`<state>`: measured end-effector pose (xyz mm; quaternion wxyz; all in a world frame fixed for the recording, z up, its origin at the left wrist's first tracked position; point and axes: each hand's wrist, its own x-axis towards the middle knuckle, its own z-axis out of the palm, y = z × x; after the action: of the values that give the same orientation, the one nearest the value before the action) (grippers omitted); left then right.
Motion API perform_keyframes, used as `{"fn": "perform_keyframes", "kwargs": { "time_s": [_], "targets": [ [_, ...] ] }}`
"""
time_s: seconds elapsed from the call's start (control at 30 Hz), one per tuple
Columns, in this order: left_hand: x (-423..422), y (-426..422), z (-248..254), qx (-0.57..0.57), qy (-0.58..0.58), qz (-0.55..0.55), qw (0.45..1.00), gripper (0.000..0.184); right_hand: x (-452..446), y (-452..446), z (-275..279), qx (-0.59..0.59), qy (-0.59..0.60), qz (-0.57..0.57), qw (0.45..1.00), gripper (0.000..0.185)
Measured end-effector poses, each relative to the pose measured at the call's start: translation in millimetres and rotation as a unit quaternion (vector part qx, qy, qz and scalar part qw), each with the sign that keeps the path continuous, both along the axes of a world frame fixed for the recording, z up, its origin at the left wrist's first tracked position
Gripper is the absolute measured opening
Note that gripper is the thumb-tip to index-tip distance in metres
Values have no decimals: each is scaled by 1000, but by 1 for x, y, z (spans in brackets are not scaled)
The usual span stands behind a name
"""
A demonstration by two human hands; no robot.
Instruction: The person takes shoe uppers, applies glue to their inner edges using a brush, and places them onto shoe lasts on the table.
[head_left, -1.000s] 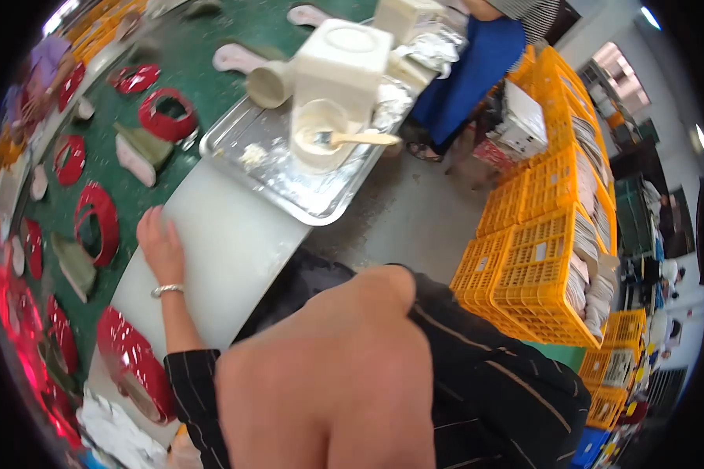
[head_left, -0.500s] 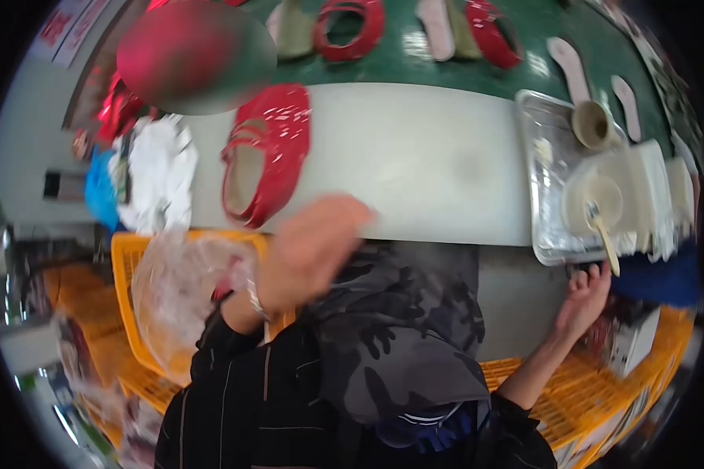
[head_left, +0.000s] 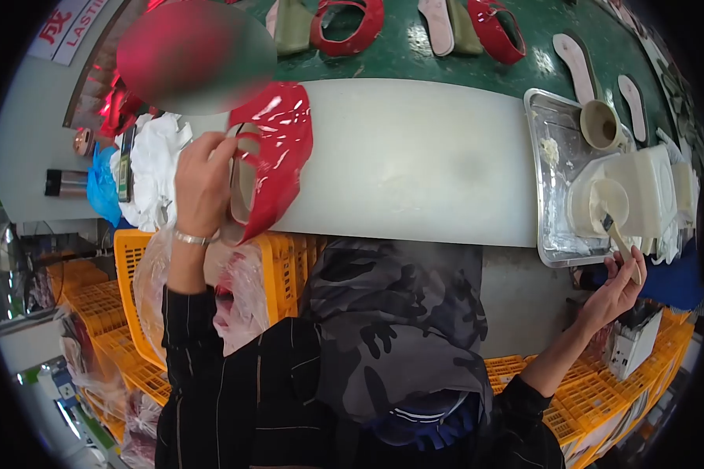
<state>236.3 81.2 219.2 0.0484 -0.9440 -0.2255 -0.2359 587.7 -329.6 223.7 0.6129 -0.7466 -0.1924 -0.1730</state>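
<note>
A glossy red shoe upper (head_left: 283,148) lies at the left end of the white board (head_left: 414,164), and my left hand (head_left: 203,184) grips its inner edge and strap with closed fingers. At the right, my right hand (head_left: 618,293) has its fingers closed on the handle of a brush (head_left: 619,241). The brush's bristles rest in a pale cup of paste (head_left: 607,200), which is in the metal tray (head_left: 533,180). Beside the cup stands a whitish plastic container (head_left: 649,184).
Red uppers (head_left: 497,35) and pale insoles (head_left: 575,66) with green wedges lie on the green table (head_left: 399,59). White crumpled cloth (head_left: 152,168) and a blue bag (head_left: 103,187) are at the left. Yellow crates (head_left: 281,270) stand below the board.
My left hand has moved left onto the red upper and taken hold of it. My right hand has moved up slightly and closed on the brush handle. Earlier, the view turned sharply.
</note>
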Motion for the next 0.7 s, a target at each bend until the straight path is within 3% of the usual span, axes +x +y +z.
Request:
{"fn": "perform_keyframes", "kwargs": {
  "time_s": [0.07, 0.17, 0.2, 0.27, 0.3, 0.33, 0.37, 0.43, 0.47, 0.5, 0.57, 0.6, 0.7],
  "targets": [
    [-7, -11, 15, -11, -59, -17, 998, 26, -4, 4, 3, -29, -24, -11, 999, 26],
    [-26, -15, 29, -134, -122, 2, 983, 28, 1, -4, -2, -38, -7, 10, 999, 26],
    [-29, -22, 33, -286, -216, 16, 934, 25, 3, -2, -2, -42, -7, 6, 999, 26],
    [-37, -20, 29, -285, -326, -8, 901, 19, 2, 2, 2, -65, -24, -11, 998, 25],
    [-23, -38, 36, -381, -396, -23, 835, 16, 4, 0, 2, -72, -36, 0, 997, 23],
    [-23, -36, 41, -471, -376, -45, 797, 17, -1, 7, 7, -75, -37, -13, 996, 22],
    [-16, -35, 27, -498, -473, 39, 726, 19, -3, 10, 12, -84, -54, -9, 995, 20],
    [11, -58, 30, -528, -319, -92, 782, 24, 7, 4, 11, -72, -59, 43, 995, 18],
    [25, -60, 35, -712, -315, -110, 618, 26, 12, 1, 11, -105, -85, 63, 989, 18],
    [48, -80, 31, -776, -339, -121, 517, 32, 16, 2, 12, -137, -115, 59, 982, 18],
    [68, -85, 6, -840, -254, -151, 454, 39, 17, 7, 15, -192, -162, 75, 965, 18],
    [90, -109, 15, -870, -226, -89, 430, 45, 18, 8, 18, -215, -179, 91, 956, 19],
    [139, -139, 16, -941, -124, -93, 300, 44, 25, 5, 17, -217, -167, 129, 953, 17]
  ]
}}
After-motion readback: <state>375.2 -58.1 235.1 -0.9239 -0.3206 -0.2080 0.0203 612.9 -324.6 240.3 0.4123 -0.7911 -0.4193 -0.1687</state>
